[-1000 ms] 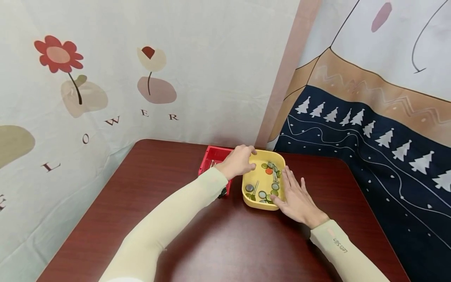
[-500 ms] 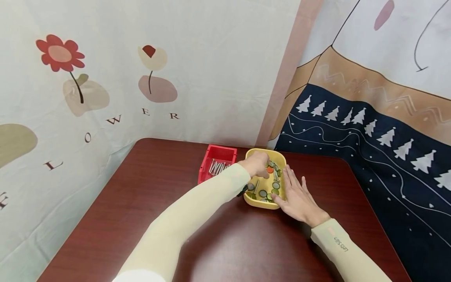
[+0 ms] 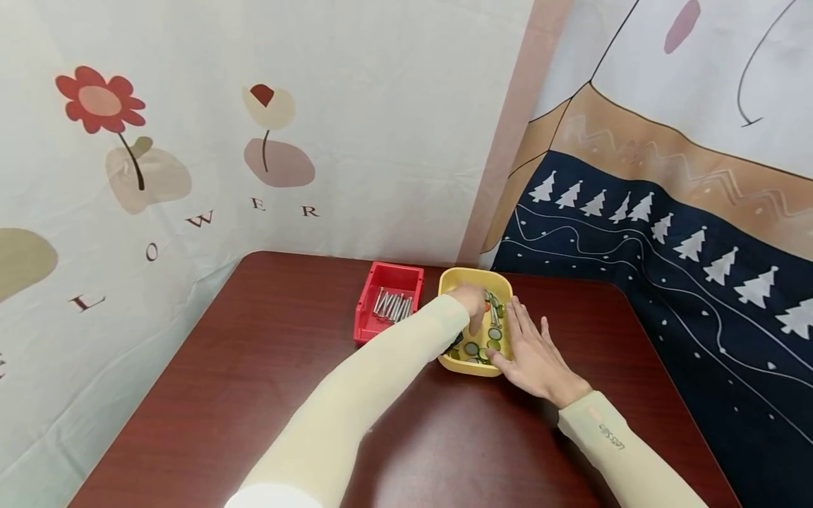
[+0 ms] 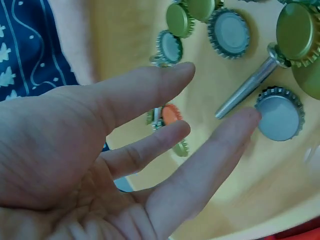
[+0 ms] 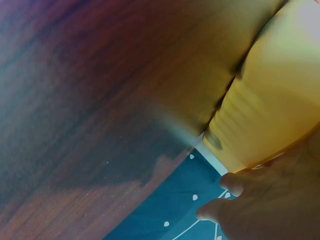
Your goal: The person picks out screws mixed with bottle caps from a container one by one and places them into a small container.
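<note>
My left hand (image 3: 470,308) is down inside a yellow tub (image 3: 473,369), its fingers spread and holding nothing. In the left wrist view, one fingertip of the left hand (image 4: 105,145) is at the edge of a grey upturned bottle cap (image 4: 280,117), though contact is unclear. Beside that fingertip lies a silver screw (image 4: 246,87). Green caps (image 4: 296,31) and an orange cap (image 4: 172,114) lie about it. Flat along the tub's right side rests my right hand (image 3: 540,363), fingers straight; the right wrist view shows it dimly against the yellow wall (image 5: 275,95).
Left of the tub stands a red bin (image 3: 365,326) with several silver screws (image 3: 392,305) in it. Both sit near the back of a dark red-brown table (image 3: 254,339). A printed curtain (image 3: 394,141) hangs directly behind the table.
My left hand has moved right from above the red bin and down into the yellow tub, uncovering the bin's screws. The right hand has stayed at the tub's side.
</note>
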`<action>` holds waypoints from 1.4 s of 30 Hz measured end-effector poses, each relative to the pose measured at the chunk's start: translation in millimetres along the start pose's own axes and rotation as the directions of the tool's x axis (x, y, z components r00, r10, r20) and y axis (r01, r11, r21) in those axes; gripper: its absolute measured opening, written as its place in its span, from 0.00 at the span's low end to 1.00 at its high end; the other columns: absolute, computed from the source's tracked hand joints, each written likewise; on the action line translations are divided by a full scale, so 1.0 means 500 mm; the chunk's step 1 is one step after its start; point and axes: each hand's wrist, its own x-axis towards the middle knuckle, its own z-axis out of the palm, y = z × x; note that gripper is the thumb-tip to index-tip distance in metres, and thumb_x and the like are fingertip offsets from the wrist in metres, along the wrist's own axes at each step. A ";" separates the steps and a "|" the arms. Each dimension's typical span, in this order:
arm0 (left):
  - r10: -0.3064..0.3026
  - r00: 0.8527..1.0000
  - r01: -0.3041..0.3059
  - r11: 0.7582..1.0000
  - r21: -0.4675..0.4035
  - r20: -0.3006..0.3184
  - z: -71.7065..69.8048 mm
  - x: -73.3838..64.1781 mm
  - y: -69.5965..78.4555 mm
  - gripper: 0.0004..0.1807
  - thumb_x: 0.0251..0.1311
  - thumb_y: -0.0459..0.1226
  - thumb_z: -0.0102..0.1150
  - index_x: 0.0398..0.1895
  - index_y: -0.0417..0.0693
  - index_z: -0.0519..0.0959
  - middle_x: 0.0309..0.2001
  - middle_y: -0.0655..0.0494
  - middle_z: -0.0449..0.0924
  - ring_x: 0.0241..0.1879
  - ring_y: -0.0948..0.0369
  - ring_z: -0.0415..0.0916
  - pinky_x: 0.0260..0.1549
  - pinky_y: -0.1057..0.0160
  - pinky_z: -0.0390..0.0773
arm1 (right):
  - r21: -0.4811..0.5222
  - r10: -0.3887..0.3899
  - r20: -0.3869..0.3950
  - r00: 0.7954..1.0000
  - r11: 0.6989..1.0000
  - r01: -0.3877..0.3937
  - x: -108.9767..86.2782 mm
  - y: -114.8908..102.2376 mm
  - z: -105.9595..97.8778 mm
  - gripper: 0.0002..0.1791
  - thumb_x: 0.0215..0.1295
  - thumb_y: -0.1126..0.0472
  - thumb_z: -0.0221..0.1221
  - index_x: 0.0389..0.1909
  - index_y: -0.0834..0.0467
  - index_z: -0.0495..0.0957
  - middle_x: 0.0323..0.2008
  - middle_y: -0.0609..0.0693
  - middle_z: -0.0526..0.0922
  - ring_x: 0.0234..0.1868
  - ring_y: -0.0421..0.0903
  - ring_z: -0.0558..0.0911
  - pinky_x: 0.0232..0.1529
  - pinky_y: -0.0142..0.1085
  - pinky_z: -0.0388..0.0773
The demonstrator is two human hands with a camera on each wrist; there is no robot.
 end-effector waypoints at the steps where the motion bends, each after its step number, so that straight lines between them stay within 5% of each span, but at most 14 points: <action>1: 0.003 1.000 -0.004 0.999 0.036 0.010 0.003 0.002 0.003 0.47 0.56 0.42 0.93 0.81 0.58 0.80 0.78 0.56 0.81 0.60 0.61 0.81 0.55 0.63 0.90 | 0.000 0.001 0.002 1.000 1.000 -0.001 0.000 0.000 0.000 0.60 0.85 0.34 0.60 0.95 0.68 0.44 0.98 0.65 0.39 0.97 0.70 0.49 0.91 0.81 0.42; 7: 0.049 0.999 -0.049 0.975 0.215 0.005 0.027 0.018 0.016 0.33 0.58 0.41 0.92 0.68 0.56 0.90 0.72 0.55 0.87 0.55 0.62 0.84 0.55 0.63 0.92 | 0.009 -0.005 0.002 1.000 1.000 0.005 0.000 -0.002 0.000 0.60 0.85 0.32 0.57 0.95 0.68 0.44 0.98 0.65 0.40 0.97 0.70 0.49 0.91 0.80 0.41; 13: -0.027 0.999 0.029 0.998 0.046 -0.042 0.050 0.024 0.018 0.35 0.83 0.42 0.68 0.89 0.55 0.73 0.78 0.53 0.84 0.59 0.63 0.87 0.47 0.65 0.90 | 0.061 -0.033 -0.040 0.999 0.997 0.036 0.000 -0.007 0.002 0.62 0.83 0.28 0.56 0.95 0.69 0.46 0.97 0.66 0.42 0.95 0.73 0.51 0.88 0.84 0.43; 16: -0.017 0.999 0.019 0.999 0.041 -0.044 0.058 0.028 0.016 0.34 0.91 0.45 0.55 0.94 0.54 0.65 0.81 0.53 0.82 0.66 0.62 0.85 0.51 0.65 0.88 | 0.064 -0.026 -0.031 0.999 0.998 0.028 0.000 -0.007 0.003 0.62 0.83 0.29 0.57 0.95 0.68 0.45 0.97 0.65 0.41 0.96 0.73 0.51 0.88 0.84 0.42; 24: 0.013 1.000 -0.010 0.990 0.141 -0.020 0.065 0.046 0.009 0.40 0.87 0.43 0.65 0.95 0.57 0.62 0.80 0.55 0.82 0.72 0.63 0.83 0.61 0.63 0.88 | 0.001 0.009 0.024 1.000 1.000 -0.009 0.008 -0.005 0.003 0.60 0.84 0.33 0.58 0.96 0.68 0.42 0.98 0.63 0.38 0.97 0.69 0.48 0.91 0.80 0.40; 31: 0.114 0.992 -0.128 0.926 0.355 0.061 0.064 0.058 0.005 0.29 0.71 0.41 0.83 0.74 0.59 0.87 0.75 0.56 0.83 0.69 0.61 0.81 0.68 0.63 0.86 | -0.001 -0.004 0.009 1.000 1.000 0.004 0.005 -0.007 0.002 0.60 0.85 0.33 0.58 0.95 0.68 0.43 0.98 0.65 0.39 0.97 0.71 0.49 0.90 0.81 0.42; 36: 0.101 0.993 -0.114 0.952 0.284 0.062 0.051 0.050 -0.001 0.28 0.71 0.42 0.81 0.72 0.59 0.85 0.68 0.55 0.86 0.55 0.61 0.82 0.48 0.63 0.89 | -0.005 0.000 0.009 1.000 1.000 0.000 0.003 -0.004 0.004 0.60 0.84 0.34 0.59 0.95 0.68 0.43 0.98 0.65 0.39 0.97 0.71 0.49 0.90 0.82 0.42; 42: 0.056 0.997 -0.063 0.984 0.166 0.046 0.029 0.041 -0.003 0.41 0.67 0.39 0.82 0.81 0.60 0.75 0.73 0.52 0.82 0.58 0.60 0.81 0.42 0.64 0.88 | -0.003 0.002 0.000 1.000 1.000 -0.002 0.001 0.000 0.001 0.60 0.85 0.34 0.59 0.95 0.68 0.44 0.97 0.65 0.39 0.96 0.71 0.49 0.90 0.82 0.42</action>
